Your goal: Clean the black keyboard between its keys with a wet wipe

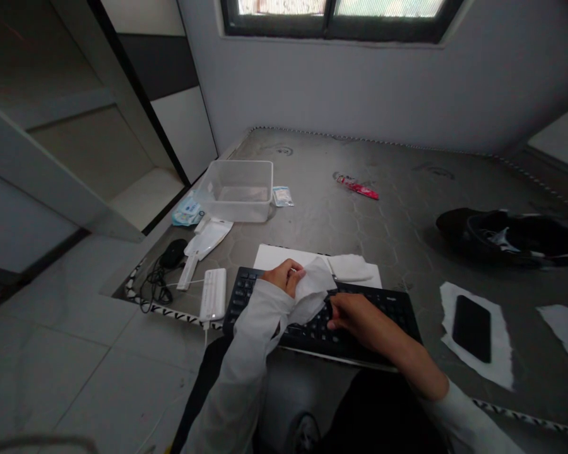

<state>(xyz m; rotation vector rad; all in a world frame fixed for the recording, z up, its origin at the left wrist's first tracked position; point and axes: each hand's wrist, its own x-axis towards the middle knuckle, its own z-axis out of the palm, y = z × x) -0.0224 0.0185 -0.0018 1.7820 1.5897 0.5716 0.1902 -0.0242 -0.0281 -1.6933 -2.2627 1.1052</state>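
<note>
A black keyboard (383, 306) lies at the near edge of a grey mattress (407, 208). My left hand (284, 275) is closed on the top of a white wipe (312, 287) held just above the keyboard's left half. My right hand (357, 318) pinches the wipe's lower edge, fingers curled, resting over the middle keys. A white sheet (274, 257) with another folded white wipe (353, 268) on it lies behind the keyboard.
A clear plastic tub (236, 189) stands at the back left, small packets (282, 196) beside it. A white power bank (213, 294), a black mouse (173, 253) and cables lie left. A red wrapper (358, 186), a black phone (472, 328) on white paper and a black bag (506, 236) lie right.
</note>
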